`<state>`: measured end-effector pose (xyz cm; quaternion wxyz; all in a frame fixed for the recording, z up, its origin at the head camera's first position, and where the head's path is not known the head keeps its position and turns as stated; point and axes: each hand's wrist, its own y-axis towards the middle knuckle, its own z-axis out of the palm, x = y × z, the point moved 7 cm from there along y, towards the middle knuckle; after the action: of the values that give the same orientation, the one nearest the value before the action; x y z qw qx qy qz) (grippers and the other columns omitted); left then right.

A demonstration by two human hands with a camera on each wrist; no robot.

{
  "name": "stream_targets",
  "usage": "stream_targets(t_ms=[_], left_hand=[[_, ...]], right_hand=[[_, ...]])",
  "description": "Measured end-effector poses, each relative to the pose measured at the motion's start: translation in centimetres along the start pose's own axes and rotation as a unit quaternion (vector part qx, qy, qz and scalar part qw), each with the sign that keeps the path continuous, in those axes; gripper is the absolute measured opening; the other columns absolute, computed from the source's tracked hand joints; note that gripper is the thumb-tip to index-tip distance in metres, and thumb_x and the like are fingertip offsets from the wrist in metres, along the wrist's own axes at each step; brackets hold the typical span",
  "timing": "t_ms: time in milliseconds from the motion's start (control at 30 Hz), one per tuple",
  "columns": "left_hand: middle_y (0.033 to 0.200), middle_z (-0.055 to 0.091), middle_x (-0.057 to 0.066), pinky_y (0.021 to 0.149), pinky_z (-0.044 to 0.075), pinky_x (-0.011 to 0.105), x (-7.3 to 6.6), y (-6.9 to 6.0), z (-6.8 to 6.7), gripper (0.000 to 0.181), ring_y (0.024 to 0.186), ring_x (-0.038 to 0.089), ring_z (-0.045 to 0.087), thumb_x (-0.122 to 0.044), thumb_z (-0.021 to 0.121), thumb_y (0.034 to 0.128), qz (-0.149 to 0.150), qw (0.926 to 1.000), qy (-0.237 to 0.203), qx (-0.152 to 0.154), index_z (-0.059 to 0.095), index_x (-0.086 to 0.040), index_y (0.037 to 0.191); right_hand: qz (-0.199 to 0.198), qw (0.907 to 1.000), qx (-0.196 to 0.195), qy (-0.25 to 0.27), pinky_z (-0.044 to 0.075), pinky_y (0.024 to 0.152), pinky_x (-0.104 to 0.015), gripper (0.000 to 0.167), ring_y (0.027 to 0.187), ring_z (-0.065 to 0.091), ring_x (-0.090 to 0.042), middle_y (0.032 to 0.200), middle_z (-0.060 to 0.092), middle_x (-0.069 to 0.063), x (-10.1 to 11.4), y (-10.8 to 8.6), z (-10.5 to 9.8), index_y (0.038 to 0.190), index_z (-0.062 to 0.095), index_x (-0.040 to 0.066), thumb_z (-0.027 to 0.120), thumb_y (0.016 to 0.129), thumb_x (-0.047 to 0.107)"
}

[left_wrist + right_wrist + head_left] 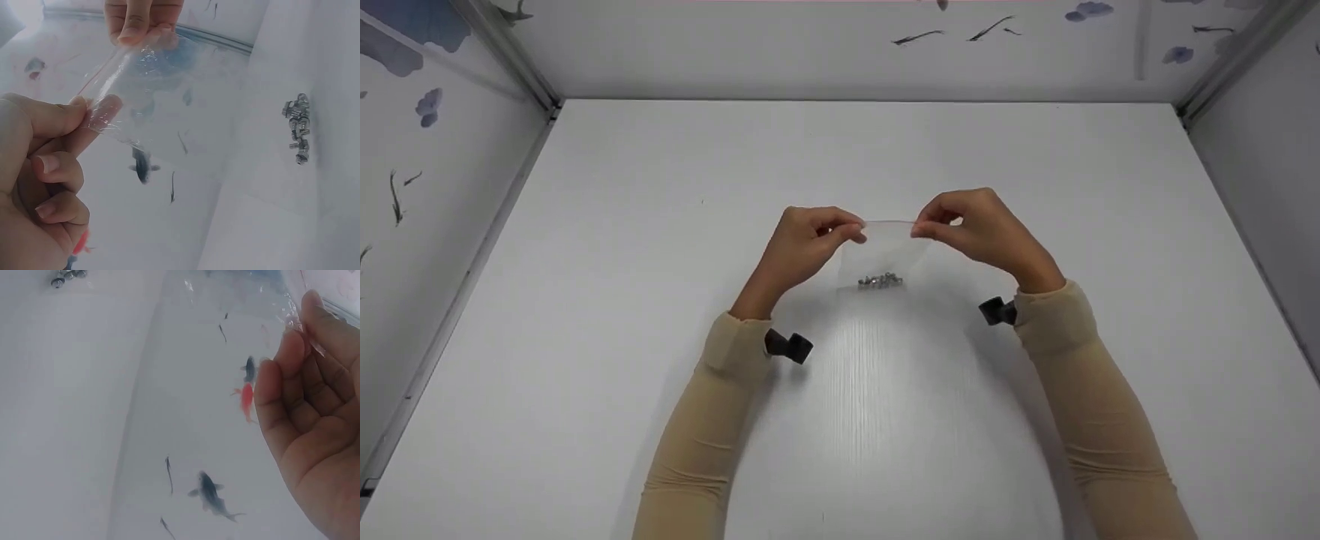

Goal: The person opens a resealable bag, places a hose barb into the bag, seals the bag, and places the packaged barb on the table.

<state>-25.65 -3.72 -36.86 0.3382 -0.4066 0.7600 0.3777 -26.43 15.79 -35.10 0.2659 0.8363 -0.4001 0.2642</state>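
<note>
A clear plastic zip bag (885,251) hangs between my two hands over the white table. My left hand (812,241) pinches its top left corner between thumb and forefinger; my right hand (979,229) pinches the top right corner the same way. Small silvery screws (880,280) lie heaped along the bottom of the bag. In the left wrist view the stretched film of the bag (146,84) shows a red line at its top edge, with the screws (298,128) gathered at the far end. Only a few screws (67,277) show in the right wrist view.
The white table (585,262) spreads out around my arms. Pale panels (840,52) printed with fish and petals stand at its back and sides. A black camera mount (789,346) sits on the left wrist, another camera mount (997,310) on the right.
</note>
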Motion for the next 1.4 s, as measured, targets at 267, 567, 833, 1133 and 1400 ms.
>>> stream_targets(t_ms=[267, 567, 833, 1133, 1400], left_hand=[[0.090, 0.075, 0.004, 0.059, 0.033, 0.023, -0.2, 0.1, 0.7, 0.019, 0.062, 0.011, 0.044, -0.014, 0.058, 0.0964, -0.024, 0.9990, -0.008, 0.037, 0.074, -0.007, 0.104], [0.091, 0.074, 0.003, 0.073, 0.042, 0.025, 2.9, 2.1, 0.8, 0.019, 0.078, 0.013, 0.056, -0.022, 0.067, 0.0903, -0.056, 0.9962, 0.024, -0.061, 0.076, -0.010, 0.102], [0.094, 0.073, 0.005, 0.074, 0.046, 0.023, 5.3, 3.4, 0.5, 0.021, 0.082, 0.014, 0.059, -0.021, 0.067, 0.0905, -0.096, 0.9904, 0.004, -0.100, 0.074, -0.007, 0.104], [0.096, 0.071, 0.008, 0.075, 0.046, 0.022, 7.4, 4.0, 0.8, 0.021, 0.086, 0.016, 0.062, -0.013, 0.059, 0.0958, -0.121, 0.9886, 0.015, -0.089, 0.071, -0.004, 0.112], [0.111, 0.067, 0.008, 0.082, 0.046, 0.026, 9.0, 4.4, 1.1, 0.034, 0.098, 0.017, 0.058, -0.016, 0.054, 0.0984, -0.171, 0.9839, 0.026, -0.045, 0.060, -0.010, 0.131]], right_hand=[[-0.004, 0.9989, 0.047, 0.001, 0.049, 0.068, -0.018, 0.014, 0.074, 0.061, -0.016, 0.091, 0.072, -0.007, 0.2, -0.8, -1.1, 0.100, 0.073, 0.005, 0.065, 0.091, 0.011], [0.087, 0.9961, 0.015, -0.005, 0.048, 0.068, -0.018, 0.019, 0.080, 0.063, -0.020, 0.099, 0.071, -0.008, -2.9, 0.8, -0.8, 0.108, 0.073, 0.007, 0.065, 0.091, 0.011], [0.150, 0.9877, -0.023, 0.035, 0.048, 0.073, -0.020, 0.021, 0.087, 0.063, -0.024, 0.105, 0.070, -0.012, -5.5, 2.8, 0.4, 0.111, 0.071, 0.005, 0.063, 0.093, 0.014], [0.178, 0.9814, -0.048, 0.053, 0.048, 0.075, -0.021, 0.023, 0.086, 0.063, -0.016, 0.103, 0.069, -0.014, -7.2, 3.9, 1.7, 0.113, 0.069, 0.002, 0.062, 0.094, 0.012], [0.210, 0.9739, -0.059, 0.062, 0.049, 0.079, -0.026, 0.028, 0.091, 0.064, -0.021, 0.107, 0.067, -0.015, -8.9, 4.5, 2.7, 0.120, 0.065, 0.003, 0.059, 0.096, 0.016]])
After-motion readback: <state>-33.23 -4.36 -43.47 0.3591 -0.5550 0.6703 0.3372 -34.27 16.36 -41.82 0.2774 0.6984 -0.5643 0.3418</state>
